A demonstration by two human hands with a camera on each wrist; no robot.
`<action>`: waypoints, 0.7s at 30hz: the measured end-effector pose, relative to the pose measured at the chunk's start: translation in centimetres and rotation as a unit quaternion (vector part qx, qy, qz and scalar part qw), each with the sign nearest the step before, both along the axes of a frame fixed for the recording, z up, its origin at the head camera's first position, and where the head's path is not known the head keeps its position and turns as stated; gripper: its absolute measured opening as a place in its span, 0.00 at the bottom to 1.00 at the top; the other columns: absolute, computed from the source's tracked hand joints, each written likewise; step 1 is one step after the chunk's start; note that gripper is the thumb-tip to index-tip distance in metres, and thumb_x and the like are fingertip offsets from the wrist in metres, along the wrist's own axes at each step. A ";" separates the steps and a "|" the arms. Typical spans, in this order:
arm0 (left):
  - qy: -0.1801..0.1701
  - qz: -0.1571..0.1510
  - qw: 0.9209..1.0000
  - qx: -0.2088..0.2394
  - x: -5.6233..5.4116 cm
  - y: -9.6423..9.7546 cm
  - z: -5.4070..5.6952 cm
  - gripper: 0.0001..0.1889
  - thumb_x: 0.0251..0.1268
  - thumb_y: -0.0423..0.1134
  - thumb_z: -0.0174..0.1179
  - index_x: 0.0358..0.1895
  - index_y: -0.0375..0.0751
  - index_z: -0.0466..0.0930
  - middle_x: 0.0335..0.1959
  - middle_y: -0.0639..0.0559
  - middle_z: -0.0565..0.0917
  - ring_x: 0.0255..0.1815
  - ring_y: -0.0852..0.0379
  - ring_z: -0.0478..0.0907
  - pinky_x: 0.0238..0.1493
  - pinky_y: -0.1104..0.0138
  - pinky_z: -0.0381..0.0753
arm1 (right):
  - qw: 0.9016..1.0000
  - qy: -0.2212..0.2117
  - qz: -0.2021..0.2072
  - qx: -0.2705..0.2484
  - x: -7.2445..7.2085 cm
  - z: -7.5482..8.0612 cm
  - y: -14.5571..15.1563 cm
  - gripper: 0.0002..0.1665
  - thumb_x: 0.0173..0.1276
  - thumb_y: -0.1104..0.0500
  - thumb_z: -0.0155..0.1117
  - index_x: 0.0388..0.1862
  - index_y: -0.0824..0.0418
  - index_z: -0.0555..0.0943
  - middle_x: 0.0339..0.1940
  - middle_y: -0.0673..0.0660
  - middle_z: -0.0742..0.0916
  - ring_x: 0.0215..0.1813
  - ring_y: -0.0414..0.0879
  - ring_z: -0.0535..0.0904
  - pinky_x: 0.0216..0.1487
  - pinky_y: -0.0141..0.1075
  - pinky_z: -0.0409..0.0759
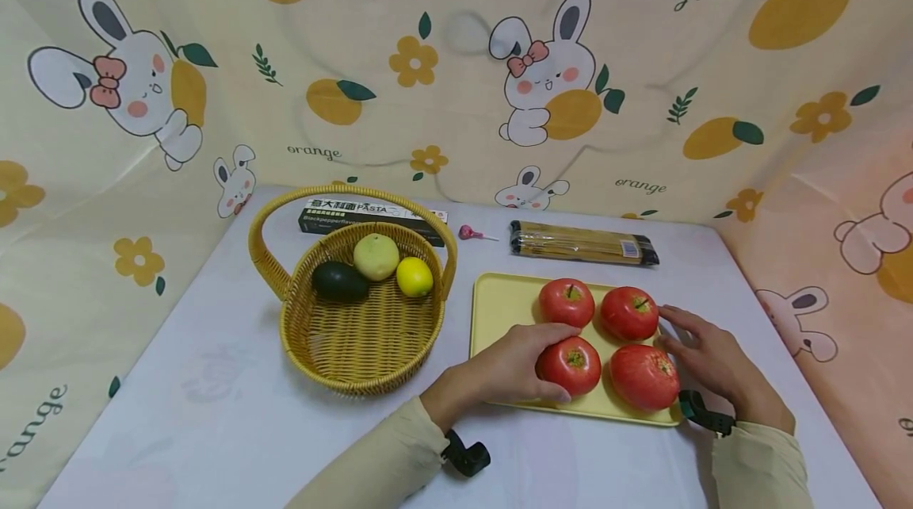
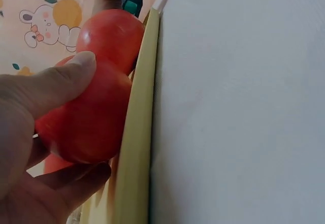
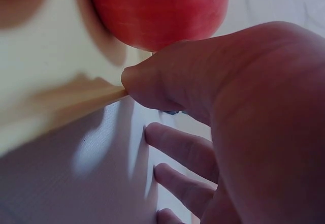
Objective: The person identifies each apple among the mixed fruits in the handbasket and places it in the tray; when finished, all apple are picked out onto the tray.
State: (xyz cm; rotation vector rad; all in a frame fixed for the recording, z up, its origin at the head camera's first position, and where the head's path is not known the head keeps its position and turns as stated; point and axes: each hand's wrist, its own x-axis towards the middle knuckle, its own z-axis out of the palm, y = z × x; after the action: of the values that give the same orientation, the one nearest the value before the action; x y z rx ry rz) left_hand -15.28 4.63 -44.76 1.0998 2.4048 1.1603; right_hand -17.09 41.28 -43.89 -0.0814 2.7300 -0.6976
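Note:
Four would be a count, so: several red apples lie on a pale yellow tray (image 1: 499, 299). My left hand (image 1: 509, 366) curls round the front left apple (image 1: 574, 366), thumb on the near side and fingers beyond and below it in the left wrist view. Beside it lies the front right apple (image 1: 644, 378); behind are the back left apple (image 1: 566, 303) and back right apple (image 1: 629, 313). My right hand (image 1: 720, 366) is at the tray's right edge. Its thumb touches the rim in the right wrist view, and its loosely extended fingers (image 3: 183, 150) lie outside the tray.
Left of the tray stands a wicker basket (image 1: 364, 386) with a tall handle, holding a dark green avocado-like fruit (image 1: 340, 281), a pale green round fruit (image 1: 376, 257) and a lemon (image 1: 414, 277). Behind are a pasta box (image 1: 335, 220), a lollipop (image 1: 467, 232) and a noodle pack (image 1: 581, 243).

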 end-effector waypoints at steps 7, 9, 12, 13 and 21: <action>0.073 0.012 0.996 -0.050 0.7 -0.8 1.1 0.46 0.66 0.49 0.80 0.83 0.42 0.69 0.80 0.52 0.76 0.79 0.57 0.74 0.79 0.68 0.73 | 1.000 -0.001 -0.006 0.003 -0.1 -0.2 -0.1 0.45 0.83 0.40 0.62 0.88 0.60 0.63 0.85 0.79 0.64 0.81 0.86 0.57 0.65 0.85 0.67; 0.081 0.018 0.995 -0.055 1.0 -1.5 1.6 0.45 0.67 0.50 0.79 0.82 0.41 0.69 0.80 0.50 0.76 0.81 0.56 0.73 0.82 0.66 0.72 | 1.000 -0.002 -0.006 0.007 -0.2 -0.1 -0.2 0.45 0.83 0.40 0.62 0.88 0.59 0.63 0.85 0.79 0.64 0.81 0.86 0.57 0.65 0.85 0.67; 0.080 0.027 0.995 -0.048 1.5 -3.1 2.4 0.42 0.69 0.51 0.77 0.82 0.41 0.71 0.79 0.51 0.78 0.81 0.56 0.74 0.82 0.64 0.72 | 1.000 -0.001 -0.006 0.020 -0.1 0.1 -0.2 0.46 0.83 0.39 0.62 0.88 0.60 0.63 0.84 0.80 0.65 0.80 0.86 0.58 0.65 0.85 0.68; 0.076 0.030 0.996 -0.040 1.7 -3.8 2.6 0.41 0.71 0.51 0.76 0.81 0.41 0.72 0.79 0.51 0.78 0.80 0.56 0.74 0.82 0.63 0.72 | 1.000 0.002 -0.005 0.027 0.0 0.3 -0.3 0.46 0.82 0.39 0.63 0.88 0.60 0.64 0.84 0.80 0.65 0.80 0.86 0.59 0.65 0.84 0.68; 0.066 0.073 0.991 0.092 4.5 -10.4 4.6 0.26 0.78 0.43 0.70 0.74 0.44 0.80 0.71 0.51 0.86 0.68 0.54 0.85 0.70 0.60 0.86 | 0.991 0.124 -0.005 0.049 1.5 1.9 -0.8 0.40 0.82 0.45 0.66 0.85 0.59 0.69 0.82 0.78 0.70 0.78 0.84 0.65 0.62 0.85 0.70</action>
State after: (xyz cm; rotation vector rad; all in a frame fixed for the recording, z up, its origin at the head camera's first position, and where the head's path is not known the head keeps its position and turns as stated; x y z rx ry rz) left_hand -10.78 -5.75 -40.17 1.1015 2.5578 1.4237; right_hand -15.56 40.47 -42.00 -0.1405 3.0002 -0.5897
